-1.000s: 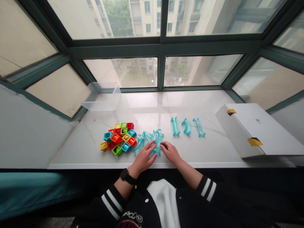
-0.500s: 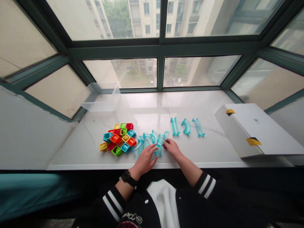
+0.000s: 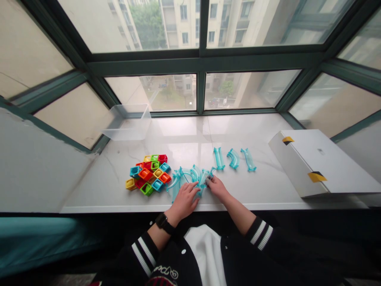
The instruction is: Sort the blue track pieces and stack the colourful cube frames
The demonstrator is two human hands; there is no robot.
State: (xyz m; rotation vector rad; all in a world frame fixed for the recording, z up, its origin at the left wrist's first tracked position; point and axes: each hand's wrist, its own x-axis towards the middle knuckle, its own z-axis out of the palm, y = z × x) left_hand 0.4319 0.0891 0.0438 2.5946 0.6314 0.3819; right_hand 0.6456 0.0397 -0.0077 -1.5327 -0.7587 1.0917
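Several clear turquoise track pieces (image 3: 177, 183) lie in a loose heap near the front edge, partly covered by my hands. My left hand (image 3: 185, 197) rests over the heap, fingers stretched out and touching the pieces. On the heap's right side, my right hand (image 3: 216, 186) has its thumb and fingers closed on a turquoise track piece (image 3: 204, 176), which is tilted. Farther back to the right, a straight turquoise piece (image 3: 219, 159), a curved piece (image 3: 233, 159) and another long piece (image 3: 249, 160) lie apart in a row.
Left of the heap sits a cluster of coloured hollow cube blocks (image 3: 149, 174). A clear plastic bin (image 3: 127, 133) stands at the back left by the window. A white box (image 3: 324, 163) with yellow-black tape lies on the right of the marble sill (image 3: 184, 133).
The piece in my right hand has tilted and shifted slightly to the right. Both hands have moved a little to the right and toward the front edge.
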